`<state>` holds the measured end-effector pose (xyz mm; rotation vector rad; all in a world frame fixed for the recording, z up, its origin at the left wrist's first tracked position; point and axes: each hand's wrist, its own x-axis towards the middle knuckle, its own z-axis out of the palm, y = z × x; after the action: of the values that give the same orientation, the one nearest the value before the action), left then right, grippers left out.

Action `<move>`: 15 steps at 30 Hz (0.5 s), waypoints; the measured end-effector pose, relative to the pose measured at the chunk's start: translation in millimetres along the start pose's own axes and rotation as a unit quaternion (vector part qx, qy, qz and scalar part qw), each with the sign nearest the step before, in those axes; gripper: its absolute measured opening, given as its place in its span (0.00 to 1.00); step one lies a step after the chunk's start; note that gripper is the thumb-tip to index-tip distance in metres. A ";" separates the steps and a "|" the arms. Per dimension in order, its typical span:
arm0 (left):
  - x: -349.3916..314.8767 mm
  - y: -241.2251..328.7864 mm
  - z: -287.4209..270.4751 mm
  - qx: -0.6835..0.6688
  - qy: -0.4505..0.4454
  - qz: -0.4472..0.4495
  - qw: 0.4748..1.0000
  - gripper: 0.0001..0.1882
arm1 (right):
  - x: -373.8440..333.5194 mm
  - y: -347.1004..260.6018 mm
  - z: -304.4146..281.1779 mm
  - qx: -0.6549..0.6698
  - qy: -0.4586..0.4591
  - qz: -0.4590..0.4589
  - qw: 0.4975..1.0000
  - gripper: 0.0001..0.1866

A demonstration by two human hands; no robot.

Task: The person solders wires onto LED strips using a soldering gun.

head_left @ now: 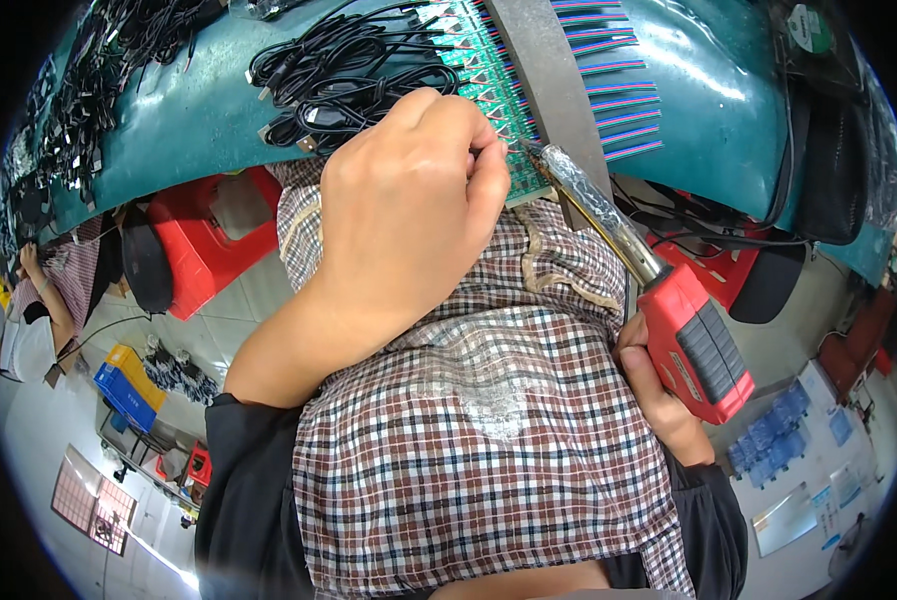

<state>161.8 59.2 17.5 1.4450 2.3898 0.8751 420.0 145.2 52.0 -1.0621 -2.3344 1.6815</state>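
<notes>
My right hand (658,390) is wrapped round the red handle of a soldering iron (703,345). Its metal barrel slants up and left, and the dark tip is close to the near end of a green circuit board panel (518,105); whether it touches cannot be told. My left hand (408,185) is closed in a pinch beside that tip, over the board's left edge. What the fingers hold is hidden behind them. Bundled black USB cables (343,55) lie left of the board, several with ends along its edge.
A long grey bar (553,75) lies along the board's right side, with multicoloured wires (623,85) sticking out beyond it. More cables (78,110) are heaped at the far left of the green tabletop (203,95). A red stool (203,260) stands below; another person's arm (53,300) shows at left.
</notes>
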 end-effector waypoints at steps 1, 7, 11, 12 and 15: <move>0.2 0.0 0.2 0.002 0.002 0.003 1.000 0.05 | 0.0 -0.1 0.0 -0.005 -0.002 0.002 1.000 0.12; 1.1 1.5 1.7 0.011 0.004 0.003 1.000 0.05 | 1.3 -2.2 -1.0 -0.016 -0.012 0.018 1.000 0.11; 0.5 1.6 2.3 0.012 0.005 -0.004 1.000 0.05 | 1.8 -4.4 -3.6 -0.049 -0.022 0.001 0.999 0.10; 0.7 1.9 1.9 0.012 0.005 -0.002 1.000 0.05 | 0.7 -4.3 -4.2 -0.049 -0.022 0.002 0.999 0.10; 1.1 2.3 1.7 0.012 0.004 -0.001 1.000 0.05 | -3.2 -3.7 -6.2 0.007 -0.005 0.023 1.000 0.10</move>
<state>163.7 61.5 17.7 1.4507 2.4155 0.8567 423.3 147.7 58.6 -1.1156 -2.3173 1.7193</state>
